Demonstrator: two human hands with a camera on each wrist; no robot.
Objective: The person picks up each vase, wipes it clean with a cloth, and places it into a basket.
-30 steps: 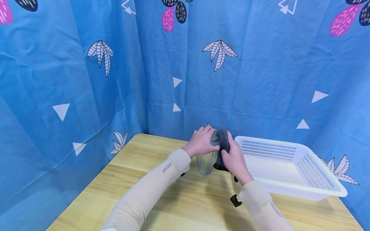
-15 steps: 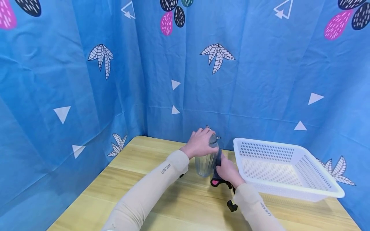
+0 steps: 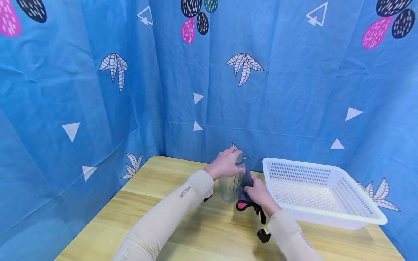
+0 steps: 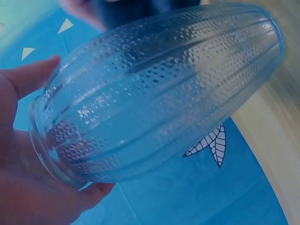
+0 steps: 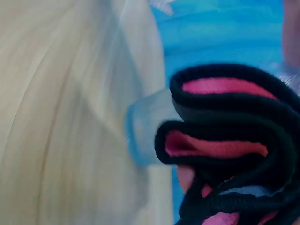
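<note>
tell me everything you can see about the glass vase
The glass vase is clear, faintly blue, ribbed lengthwise with tiny raised dots, swelling at the middle and narrowing to a thick rim. It stands upright on the wooden table. The left hand grips its rim from above; the right hand presses a dark cloth against its side.
</note>
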